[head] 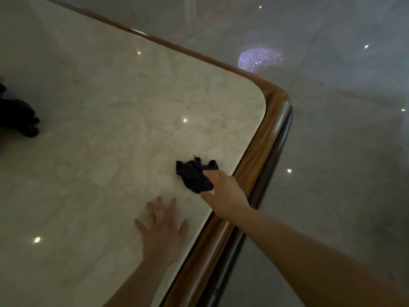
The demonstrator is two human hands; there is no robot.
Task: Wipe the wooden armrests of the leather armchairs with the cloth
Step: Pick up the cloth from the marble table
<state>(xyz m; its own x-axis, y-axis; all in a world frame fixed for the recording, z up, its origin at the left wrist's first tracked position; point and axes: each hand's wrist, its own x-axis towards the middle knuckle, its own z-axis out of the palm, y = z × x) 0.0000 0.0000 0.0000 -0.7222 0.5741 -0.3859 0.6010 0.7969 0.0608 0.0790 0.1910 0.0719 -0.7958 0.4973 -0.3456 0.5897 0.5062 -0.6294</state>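
Note:
A small crumpled dark blue cloth (194, 175) lies on a cream marble tabletop, close to its right edge. My right hand (225, 193) reaches over the wooden rim and touches the cloth's near side, with thumb and fingers around its edge. Whether the cloth is gripped or only touched is unclear. My left hand (162, 229) rests flat on the marble just below and left of the cloth, fingers spread, holding nothing. No armchair or armrest is in view.
The marble table (99, 129) has a rounded brown wooden rim (272, 129) with a corner at the right. A dark object (20, 117) lies at the table's left edge. Glossy grey floor tiles (343, 151) with light reflections surround the table.

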